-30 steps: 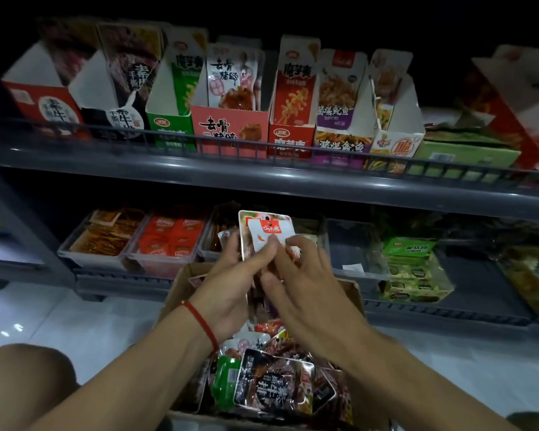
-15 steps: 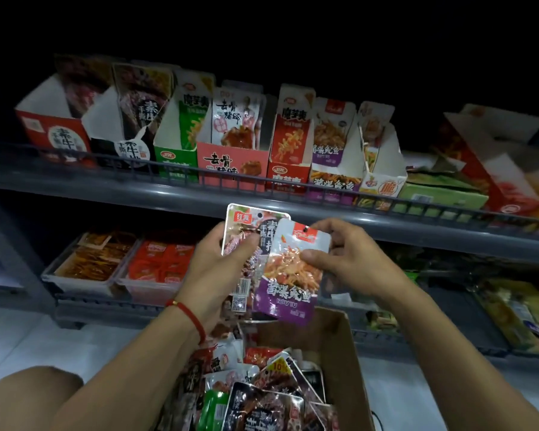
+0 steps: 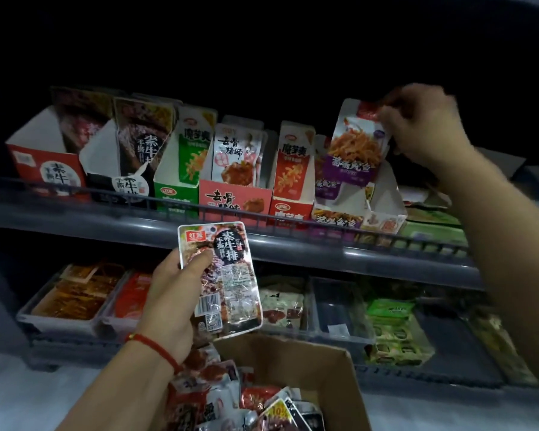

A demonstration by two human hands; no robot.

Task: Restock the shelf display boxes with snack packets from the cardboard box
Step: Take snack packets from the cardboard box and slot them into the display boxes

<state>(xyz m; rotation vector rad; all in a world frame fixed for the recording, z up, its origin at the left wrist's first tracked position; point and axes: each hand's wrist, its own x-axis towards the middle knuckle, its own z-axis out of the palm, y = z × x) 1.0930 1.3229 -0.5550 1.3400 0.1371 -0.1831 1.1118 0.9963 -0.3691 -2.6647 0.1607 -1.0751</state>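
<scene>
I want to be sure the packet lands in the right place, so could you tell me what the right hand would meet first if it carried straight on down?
Most likely the purple display box just below: the right hand holds the purple packet over it. Depth is unclear.

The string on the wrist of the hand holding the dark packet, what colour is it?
Red. The string circles the left wrist, clearest in the head view.

head view, close, facing shelves (image 3: 262,244)
</scene>
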